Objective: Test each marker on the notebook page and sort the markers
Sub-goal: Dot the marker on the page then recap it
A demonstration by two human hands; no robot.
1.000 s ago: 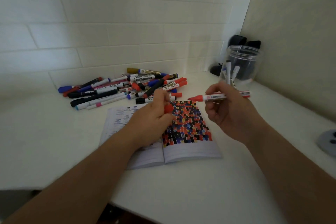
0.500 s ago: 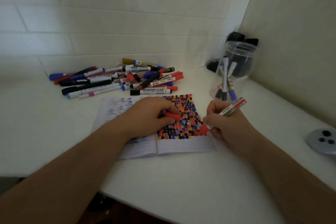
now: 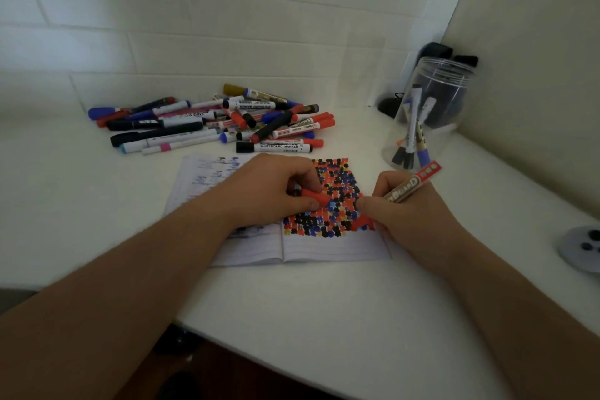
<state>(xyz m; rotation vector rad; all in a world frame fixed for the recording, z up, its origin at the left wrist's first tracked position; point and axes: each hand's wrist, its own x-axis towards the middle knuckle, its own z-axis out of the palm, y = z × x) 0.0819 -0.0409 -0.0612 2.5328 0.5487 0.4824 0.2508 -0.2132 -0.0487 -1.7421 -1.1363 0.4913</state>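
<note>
An open notebook [image 3: 328,248] lies on the white counter, its right page covered with red, blue and black marks. My right hand [image 3: 409,214] grips a red whiteboard marker [image 3: 412,183], tip down at the lower right edge of the marked patch. My left hand [image 3: 269,188] rests on the notebook and holds the marker's red cap [image 3: 314,196] between thumb and fingers. A pile of several markers [image 3: 227,122] lies behind the notebook. A clear plastic jar [image 3: 425,114] with several markers inside stands at the right.
A tiled wall runs behind the pile and a plain wall closes the right side. Dark objects [image 3: 435,52] sit in the corner behind the jar. A grey round thing [image 3: 581,248] lies at the right edge. The counter's front edge [image 3: 227,338] is near me.
My right hand came down from the air with the marker and put its tip on the page. My left hand settled onto the notebook with the cap.
</note>
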